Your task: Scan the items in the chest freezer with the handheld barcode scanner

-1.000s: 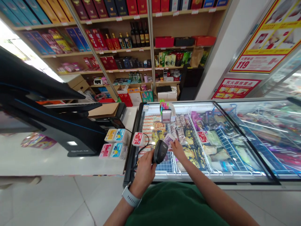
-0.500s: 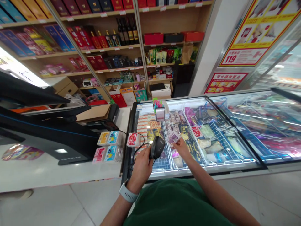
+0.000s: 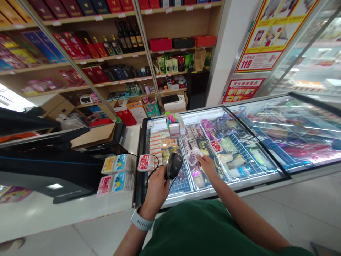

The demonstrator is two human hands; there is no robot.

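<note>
My left hand [image 3: 157, 187] is wrapped round the handle of a black barcode scanner [image 3: 174, 165], whose dark cable loops off to the left. Pinched at its edge by my right hand [image 3: 207, 166] is a small clear plastic box with a purple label [image 3: 193, 156]. Scanner and box are apart, both above the glass top of a chest freezer [image 3: 247, 177]. A clear box with a red label [image 3: 144, 162] sits on the freezer's left end, close to my left hand. Another red-labelled box [image 3: 216, 146] lies to the right of my right hand.
Stacked boxes with yellow, blue and pink labels [image 3: 115, 173] stand on the white counter [image 3: 66, 213] at left, beside a large black monitor [image 3: 48, 174]. A tub with colourful items [image 3: 179, 125] stands at the freezer's back edge. Stocked shelves [image 3: 122, 57] line the wall behind.
The purple-labelled box has turned and now lies flatter in my right hand. The whole view has shifted to the right. My left hand keeps its hold on the scanner.
</note>
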